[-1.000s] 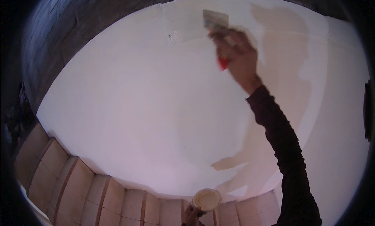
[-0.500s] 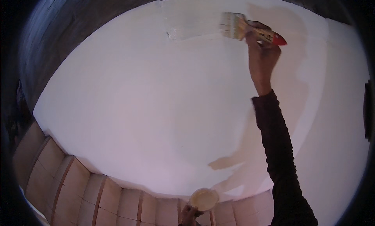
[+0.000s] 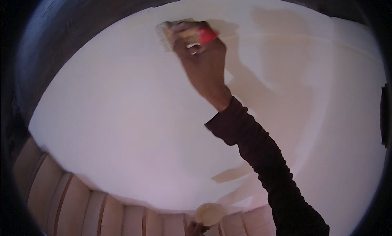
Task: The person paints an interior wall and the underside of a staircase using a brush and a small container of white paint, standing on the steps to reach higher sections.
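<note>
A flat, wide paintbrush [image 3: 165, 38] with a red-tipped wooden handle is in my right hand [image 3: 206, 68], the fingers closed around the handle. Its pale bristles press against the upper part of a white wall [image 3: 122, 105]; hand and brush are slightly blurred. Down at the lower edge, my left hand [image 3: 196, 228] grips the rim of a round, cream-coloured tub [image 3: 209, 214]. What lies inside the tub looks pale and is hard to make out. My right arm, in a dark sleeve, reaches up across the wall and casts a shadow to its right.
Tiled stairs [image 3: 79, 195] with brown edges run along the foot of the wall, from the lower left toward the middle. A dark, rough surface [image 3: 49, 48] borders the wall at the top and left. Something dark [image 3: 384, 115] stands at the right rim.
My right hand has carried the paintbrush leftward along the top of the wall, over the strip that looked wet and streaked. The left hand and tub sit slightly lower in view.
</note>
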Action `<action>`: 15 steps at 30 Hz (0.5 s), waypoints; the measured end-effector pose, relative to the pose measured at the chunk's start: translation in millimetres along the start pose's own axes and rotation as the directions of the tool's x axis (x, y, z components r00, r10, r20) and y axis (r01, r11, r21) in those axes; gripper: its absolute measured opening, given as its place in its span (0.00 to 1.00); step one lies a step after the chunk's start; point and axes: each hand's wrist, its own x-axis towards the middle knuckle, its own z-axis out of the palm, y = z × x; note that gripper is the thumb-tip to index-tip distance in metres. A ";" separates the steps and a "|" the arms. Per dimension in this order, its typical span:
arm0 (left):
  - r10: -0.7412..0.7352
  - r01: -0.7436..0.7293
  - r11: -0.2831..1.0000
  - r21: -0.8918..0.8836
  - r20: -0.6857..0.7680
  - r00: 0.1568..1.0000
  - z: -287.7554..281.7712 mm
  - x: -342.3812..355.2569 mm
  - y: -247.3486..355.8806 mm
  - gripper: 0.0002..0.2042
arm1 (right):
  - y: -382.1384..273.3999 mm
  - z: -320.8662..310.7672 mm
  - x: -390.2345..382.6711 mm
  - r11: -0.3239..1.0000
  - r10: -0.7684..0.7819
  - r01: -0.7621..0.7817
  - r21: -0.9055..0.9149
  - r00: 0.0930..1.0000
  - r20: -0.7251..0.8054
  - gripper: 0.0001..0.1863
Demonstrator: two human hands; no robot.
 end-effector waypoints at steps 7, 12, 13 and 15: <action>-0.026 0.002 0.991 0.137 0.180 0.983 -19.6 -12.2 -10.6 0.13 | -23.0 -132.0 29.3 0.988 0.138 -0.144 -0.047 0.983 -0.118 0.10; -0.229 0.191 0.966 0.177 0.227 0.947 -27.8 -9.7 -9.2 0.13 | -96.6 -218.8 -36.2 0.827 0.562 -0.541 0.152 0.791 -0.241 0.18; -0.253 0.209 0.959 0.189 0.251 0.934 -28.6 -7.2 -11.0 0.13 | -110.6 -234.8 -56.8 0.776 0.628 -0.611 0.157 0.727 -0.277 0.17; -0.295 0.243 0.947 0.209 0.270 0.917 -41.0 -0.8 -15.6 0.12 | -126.7 -262.0 -113.8 0.646 0.756 -0.731 0.219 0.573 -0.317 0.16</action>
